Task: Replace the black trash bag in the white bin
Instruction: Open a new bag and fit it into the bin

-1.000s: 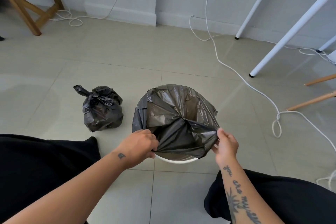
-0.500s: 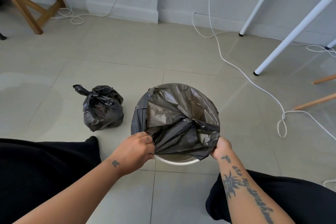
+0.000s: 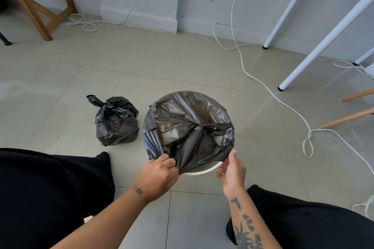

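A round white bin (image 3: 204, 171) stands on the tiled floor between my knees, with only its near rim bare. A fresh black trash bag (image 3: 182, 119) is stretched over the far and left rim and sags inside. My left hand (image 3: 159, 176) pinches the bag's near edge at the front rim. My right hand (image 3: 231, 172) is at the front right rim, thumb touching the bag's edge, fingers spread and curled loosely. A tied, full black trash bag (image 3: 116, 121) sits on the floor just left of the bin.
White cables (image 3: 269, 91) snake across the floor right of the bin. White table legs (image 3: 323, 42) stand at the back right, wooden chair legs (image 3: 352, 117) at the right edge, a wooden frame (image 3: 34, 6) at the back left. My black-clad legs flank the bin.
My right hand has loosened from the bag's right edge and drawn back with fingers spread. The bag's right side now lies over the rim. My left hand keeps its pinch.
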